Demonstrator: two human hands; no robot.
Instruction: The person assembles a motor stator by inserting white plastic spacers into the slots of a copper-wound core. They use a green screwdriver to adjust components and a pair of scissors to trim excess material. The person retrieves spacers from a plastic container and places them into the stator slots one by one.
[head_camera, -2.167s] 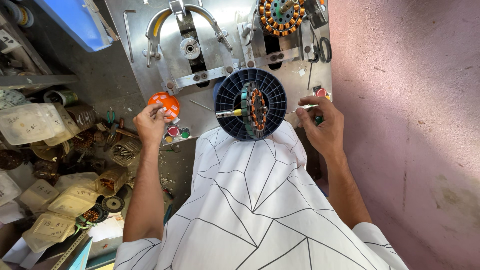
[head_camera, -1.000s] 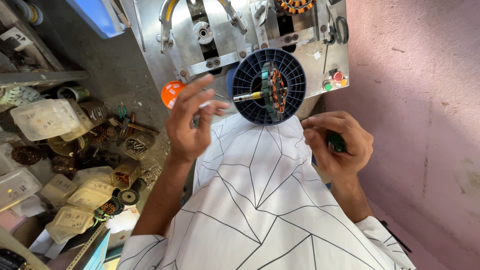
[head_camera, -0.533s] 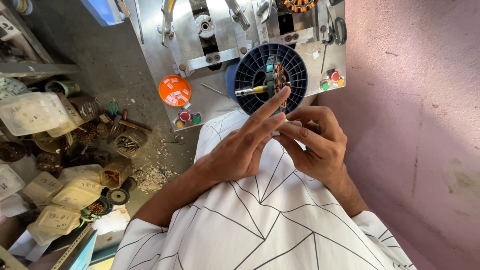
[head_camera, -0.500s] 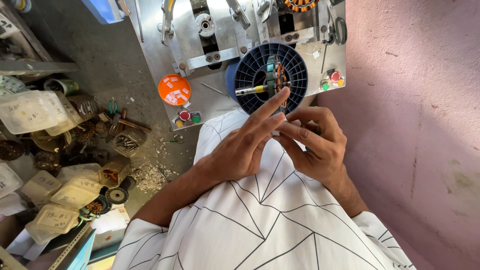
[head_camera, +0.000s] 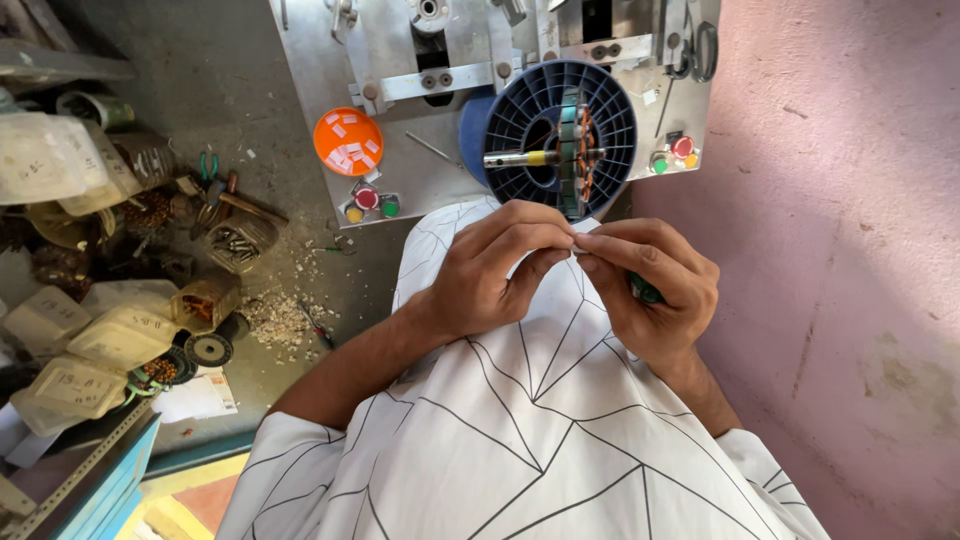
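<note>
Pinching together at the fingertips, the left hand (head_camera: 490, 270) and the right hand (head_camera: 650, 285) meet over the lap, just in front of the dark blue ribbed plastic spool (head_camera: 560, 135) mounted on the grey metal machine panel (head_camera: 400, 70); between thumb and forefinger of each sits something small and pale (head_camera: 577, 240), too small to tell what it is, while the right hand also curls its lower fingers around a small green object (head_camera: 645, 292), mostly hidden in the palm. The white shirt with thin black lines (head_camera: 520, 430) lies directly beneath the hands. The main risk, as I judge it, is that the tiny piece slips from so light a grip: it would fall into the folds of the shirt or down among the pale chips and scraps on the grey floor (head_camera: 275, 320), where it would be hard to find. Holding the green object at once crowds the right hand's fingers, which could weaken the pinch or let that object drop too. The hands sit near the spool's projecting metal shaft with its yellow band (head_camera: 520, 158), so a sudden jerk upward could knock knuckles against it. The round orange dish with white bits (head_camera: 347, 141) and the red and green buttons (head_camera: 368, 198) stay well apart
</note>
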